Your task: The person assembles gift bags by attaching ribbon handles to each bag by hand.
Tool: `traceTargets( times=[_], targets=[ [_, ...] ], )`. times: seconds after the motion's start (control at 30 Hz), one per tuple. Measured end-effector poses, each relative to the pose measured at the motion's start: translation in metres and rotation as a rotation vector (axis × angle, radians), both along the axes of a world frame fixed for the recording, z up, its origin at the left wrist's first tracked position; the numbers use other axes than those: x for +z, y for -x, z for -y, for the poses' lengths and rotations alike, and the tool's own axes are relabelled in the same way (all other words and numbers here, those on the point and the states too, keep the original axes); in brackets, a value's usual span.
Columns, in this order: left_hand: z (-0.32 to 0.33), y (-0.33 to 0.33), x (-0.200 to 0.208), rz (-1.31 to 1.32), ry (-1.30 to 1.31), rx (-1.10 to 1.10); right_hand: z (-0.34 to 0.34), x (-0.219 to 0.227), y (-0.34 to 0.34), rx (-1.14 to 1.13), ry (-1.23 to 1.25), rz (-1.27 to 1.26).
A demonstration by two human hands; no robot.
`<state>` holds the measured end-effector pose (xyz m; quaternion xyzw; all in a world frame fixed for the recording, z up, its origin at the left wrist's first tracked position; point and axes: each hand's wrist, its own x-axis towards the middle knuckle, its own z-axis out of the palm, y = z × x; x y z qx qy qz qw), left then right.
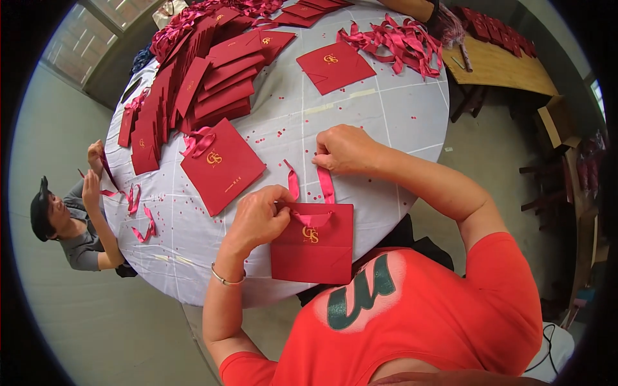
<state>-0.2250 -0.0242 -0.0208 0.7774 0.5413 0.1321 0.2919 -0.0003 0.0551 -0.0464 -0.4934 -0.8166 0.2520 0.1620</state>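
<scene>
A flat dark red paper gift bag (311, 257) with a gold emblem lies at the near edge of the round table. My left hand (259, 217) is closed on its upper left corner, where the bag's top edge and ribbon run under the fingers. A pink ribbon (326, 185) goes through the bag's top; a short loop crosses the front. One end stands up loose beside my left hand. Above the bag, my right hand (347, 149) pinches the ribbon's other end. Left of my hands lies another red gift bag (225, 168) with a pink ribbon handle.
Overlapping stacks of red bags (225, 77) fill the table's far left. A single bag (336, 67) and a heap of loose ribbons (402, 45) lie farther off. Small red dots are scattered on the white tablecloth (283, 109). A co-worker (74, 225) handles ribbon at the left edge.
</scene>
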Motion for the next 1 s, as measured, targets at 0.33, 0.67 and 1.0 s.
traceTargets(
  times=[0.33,0.67,1.0],
  targets=[
    [0.008,0.009,-0.021,0.182,-0.140,0.040,0.002,0.006,0.013,-0.052,0.069,0.031],
    [0.007,0.012,-0.031,0.296,-0.267,-0.005,0.003,0.008,0.019,0.001,0.055,-0.062],
    [0.006,0.014,-0.034,0.281,-0.297,-0.013,-0.011,-0.006,0.017,0.014,0.520,-0.405]
  ],
)
